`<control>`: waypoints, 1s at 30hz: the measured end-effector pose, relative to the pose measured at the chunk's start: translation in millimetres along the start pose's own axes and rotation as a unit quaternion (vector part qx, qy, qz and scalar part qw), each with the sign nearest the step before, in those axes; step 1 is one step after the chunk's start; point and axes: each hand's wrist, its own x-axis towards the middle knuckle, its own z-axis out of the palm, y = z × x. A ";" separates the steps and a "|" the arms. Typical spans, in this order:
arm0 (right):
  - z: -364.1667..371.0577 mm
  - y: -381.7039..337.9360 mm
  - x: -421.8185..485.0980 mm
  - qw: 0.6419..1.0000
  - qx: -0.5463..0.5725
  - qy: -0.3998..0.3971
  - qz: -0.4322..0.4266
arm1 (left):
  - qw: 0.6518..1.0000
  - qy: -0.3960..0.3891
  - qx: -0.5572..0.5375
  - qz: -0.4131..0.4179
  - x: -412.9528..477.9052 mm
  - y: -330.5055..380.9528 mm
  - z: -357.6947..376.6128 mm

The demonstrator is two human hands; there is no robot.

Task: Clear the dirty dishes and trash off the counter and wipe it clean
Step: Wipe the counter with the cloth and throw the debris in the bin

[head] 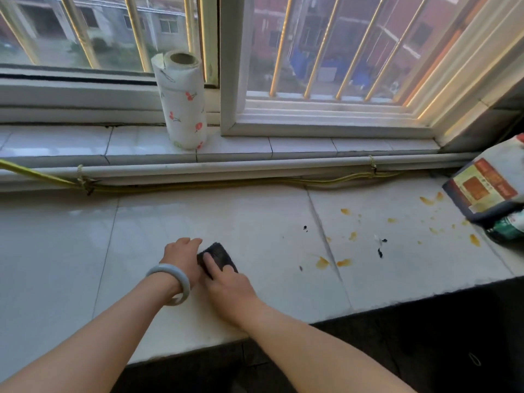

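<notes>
A small dark cloth (219, 254) lies folded on the white tiled counter (255, 217), near its front edge. My left hand (181, 258), with a pale bangle on the wrist, touches the cloth's left side. From the right, my right hand (226, 282) presses fingers on the cloth's top. Orange stains (323, 262) and small dark crumbs (380, 252) dot the counter to the right of the cloth.
A paper towel roll (183, 100) printed with red cherries stands on the window sill. A large jug with an orange label (493, 185) lies tilted at the right edge, over a green item (507, 229). A yellow cord (198, 187) runs along the counter's back.
</notes>
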 end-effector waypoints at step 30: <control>-49.5 156.3 37.0 0.951 -0.011 0.041 0.306 | 0.992 -0.095 0.078 -0.029 81.7 43.6 -11.6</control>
